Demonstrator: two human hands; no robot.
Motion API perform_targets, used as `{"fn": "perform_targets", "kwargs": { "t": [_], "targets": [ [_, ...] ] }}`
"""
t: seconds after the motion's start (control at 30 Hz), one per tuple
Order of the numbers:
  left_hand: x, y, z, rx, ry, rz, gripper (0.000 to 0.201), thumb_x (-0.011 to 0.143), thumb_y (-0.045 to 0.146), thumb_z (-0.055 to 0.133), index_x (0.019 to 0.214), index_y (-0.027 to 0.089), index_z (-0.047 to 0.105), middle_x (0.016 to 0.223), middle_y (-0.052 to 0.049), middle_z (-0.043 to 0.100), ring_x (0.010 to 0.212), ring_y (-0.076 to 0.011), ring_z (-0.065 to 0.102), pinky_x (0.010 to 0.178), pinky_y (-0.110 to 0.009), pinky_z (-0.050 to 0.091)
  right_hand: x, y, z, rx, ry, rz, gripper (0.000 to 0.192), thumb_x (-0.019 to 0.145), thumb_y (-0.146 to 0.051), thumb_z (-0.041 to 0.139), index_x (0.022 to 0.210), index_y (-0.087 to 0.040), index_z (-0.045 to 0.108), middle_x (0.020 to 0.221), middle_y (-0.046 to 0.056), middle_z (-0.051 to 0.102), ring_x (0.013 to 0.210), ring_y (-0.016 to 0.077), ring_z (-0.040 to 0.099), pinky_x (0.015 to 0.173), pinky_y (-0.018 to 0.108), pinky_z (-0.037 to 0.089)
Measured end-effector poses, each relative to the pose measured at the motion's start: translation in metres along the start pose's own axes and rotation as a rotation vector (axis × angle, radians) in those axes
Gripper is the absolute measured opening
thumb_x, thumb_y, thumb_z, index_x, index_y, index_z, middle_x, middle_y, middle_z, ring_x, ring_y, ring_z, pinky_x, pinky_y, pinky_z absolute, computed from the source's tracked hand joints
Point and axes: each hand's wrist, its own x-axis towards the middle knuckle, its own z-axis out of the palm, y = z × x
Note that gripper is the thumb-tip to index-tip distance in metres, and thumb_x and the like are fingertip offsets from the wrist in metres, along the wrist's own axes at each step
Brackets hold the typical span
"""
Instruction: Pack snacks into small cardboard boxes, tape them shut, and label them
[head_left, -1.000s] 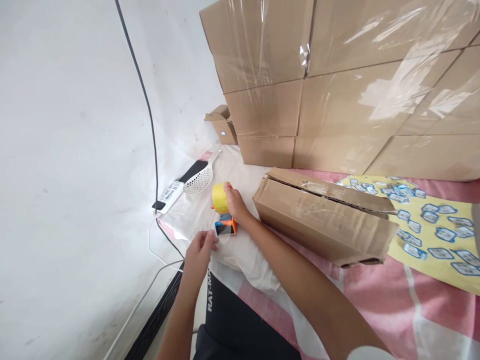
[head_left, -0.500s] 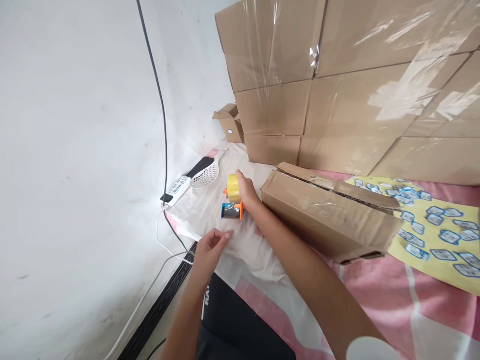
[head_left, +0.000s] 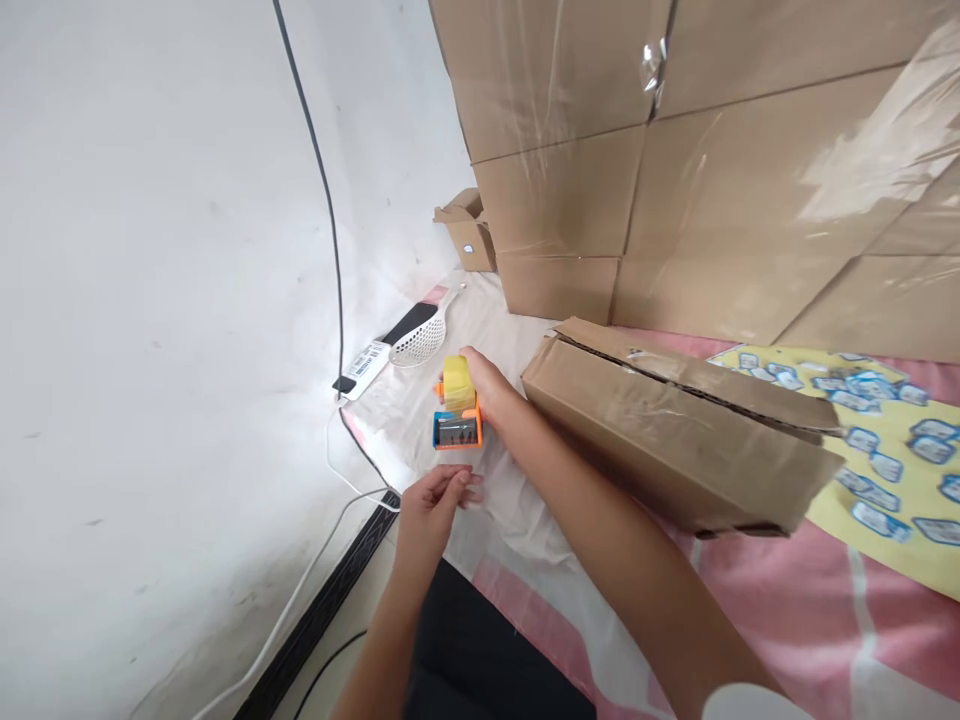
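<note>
A tape dispenser [head_left: 457,430] with a blue and orange frame carries a roll of yellowish tape [head_left: 459,384]. Its far side is gripped by my right hand [head_left: 486,384], whose fingers are mostly hidden behind the roll. Just below the dispenser's front, my left hand [head_left: 433,500] has its thumb and fingertips pinched together. Whatever lies between those fingertips is too small or clear to make out. Close to my right forearm lies a long closed cardboard box [head_left: 660,430].
Large taped cardboard boxes [head_left: 555,210] rise at the back. A white slotted skimmer [head_left: 420,342] and a black utensil with a label [head_left: 367,362] lie by the wall. A small open carton [head_left: 472,240] stands behind. Yellow sheets with stickers [head_left: 892,470] lie right. A cable [head_left: 322,170] hangs down the wall.
The tape dispenser has turned and come slightly nearer and left in my right hand. My left hand has shifted a little to the right, fingers still pinched. The camera view has shifted slightly.
</note>
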Motion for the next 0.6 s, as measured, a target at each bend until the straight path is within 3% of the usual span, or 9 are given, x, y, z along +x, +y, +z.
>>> {"fn": "perform_targets", "kwargs": {
  "t": [0.17, 0.3, 0.47, 0.6],
  "targets": [
    [-0.006, 0.004, -0.019, 0.155, 0.132, 0.127, 0.03, 0.091, 0.047, 0.064, 0.093, 0.021, 0.078, 0.09, -0.007, 0.08, 0.073, -0.0216, 0.075, 0.071, -0.032, 0.056, -0.025, 0.003, 0.026, 0.038, -0.167, 0.218, 0.033, 0.097, -0.041, 0.039, 0.079, -0.019, 0.055, 0.052, 0.001, 0.051, 0.041, 0.0158, 0.049, 0.041, 0.027, 0.044],
    [-0.021, 0.002, -0.037, 0.237, 0.202, 0.174, 0.026, 0.091, 0.043, 0.065, 0.086, 0.023, 0.08, 0.081, -0.004, 0.079, 0.072, -0.0201, 0.072, 0.069, -0.029, 0.054, -0.04, 0.01, 0.043, 0.074, -0.252, 0.319, 0.035, 0.097, -0.043, 0.034, 0.076, -0.021, 0.052, 0.05, 0.001, 0.048, 0.042, 0.0164, 0.047, 0.04, 0.027, 0.042],
    [-0.041, -0.006, -0.049, 0.244, 0.203, 0.164, 0.029, 0.093, 0.042, 0.061, 0.082, 0.023, 0.08, 0.072, -0.003, 0.076, 0.06, -0.0163, 0.066, 0.061, -0.027, 0.051, -0.041, 0.028, 0.053, 0.046, -0.252, 0.364, 0.035, 0.097, -0.045, 0.036, 0.08, -0.02, 0.054, 0.053, 0.001, 0.05, 0.043, 0.0172, 0.049, 0.04, 0.028, 0.043],
    [-0.05, -0.006, -0.048, 0.226, 0.185, 0.155, 0.025, 0.093, 0.04, 0.063, 0.087, 0.023, 0.08, 0.069, -0.002, 0.074, 0.059, -0.0157, 0.066, 0.064, -0.027, 0.053, -0.033, 0.036, 0.049, 0.017, -0.206, 0.344, 0.039, 0.098, -0.05, 0.037, 0.08, -0.02, 0.054, 0.056, 0.002, 0.053, 0.043, 0.0159, 0.049, 0.041, 0.027, 0.045]
  ]
}}
